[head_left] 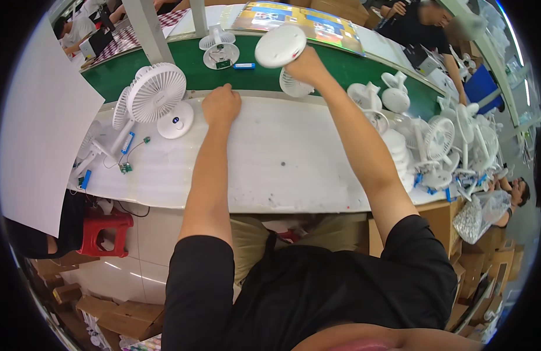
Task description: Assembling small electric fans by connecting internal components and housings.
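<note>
My right hand (308,67) is closed around a small white desk fan, over the green conveyor belt. The fan's round base (280,45) is tipped up toward the far side, and its grille head (295,83) hangs below my hand. My left hand (222,105) rests curled at the far edge of the white worktable (270,152), with nothing visible in it. Beyond it on the belt, another white fan (220,55) lies with its base open, a green circuit board showing inside. A blue battery cell (244,66) lies beside that fan.
On the left stand white fans (156,90), with a blue cell (128,142) and wired circuit board (126,168) nearby. Many fans (440,137) crowd the right end beside stacked white bases (397,152). A co-worker (425,29) reaches in at far right. A red stool (106,231) stands below left.
</note>
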Available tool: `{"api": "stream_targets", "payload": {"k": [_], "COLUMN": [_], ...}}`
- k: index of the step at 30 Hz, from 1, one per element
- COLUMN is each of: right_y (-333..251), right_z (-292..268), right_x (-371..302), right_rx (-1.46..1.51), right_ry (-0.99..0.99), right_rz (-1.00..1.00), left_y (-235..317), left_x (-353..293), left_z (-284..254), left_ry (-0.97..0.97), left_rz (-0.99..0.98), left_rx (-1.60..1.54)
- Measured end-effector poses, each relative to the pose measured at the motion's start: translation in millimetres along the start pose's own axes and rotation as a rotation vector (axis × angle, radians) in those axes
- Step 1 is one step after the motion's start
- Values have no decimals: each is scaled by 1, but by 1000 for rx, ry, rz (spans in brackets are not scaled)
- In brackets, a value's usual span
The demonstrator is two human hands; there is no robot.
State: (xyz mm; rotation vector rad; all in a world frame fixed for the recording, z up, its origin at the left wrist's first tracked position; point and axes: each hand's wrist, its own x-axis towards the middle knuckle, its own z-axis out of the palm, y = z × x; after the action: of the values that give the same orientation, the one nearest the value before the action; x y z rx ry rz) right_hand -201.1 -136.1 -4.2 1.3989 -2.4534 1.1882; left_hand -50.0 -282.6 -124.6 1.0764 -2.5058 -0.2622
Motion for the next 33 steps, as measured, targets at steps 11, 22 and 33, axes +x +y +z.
{"api": "stream_targets", "payload": {"k": [11,22,33], "right_y": [-18,-57,-30], "right_z": [-59,-141,13], "right_x": [-142,-88,-145], "right_rx": [-89,-348,-578], "right_ry": [-258,471,-424], "right_rz": [-86,-641,-219], "left_y": [-31,-40,-42], "left_x": [-74,-87,-91], "left_z": [-31,-32,-35], "left_ry": [23,134,137], "left_rz": [109,129,85], "left_rx": [-100,36,-168]}}
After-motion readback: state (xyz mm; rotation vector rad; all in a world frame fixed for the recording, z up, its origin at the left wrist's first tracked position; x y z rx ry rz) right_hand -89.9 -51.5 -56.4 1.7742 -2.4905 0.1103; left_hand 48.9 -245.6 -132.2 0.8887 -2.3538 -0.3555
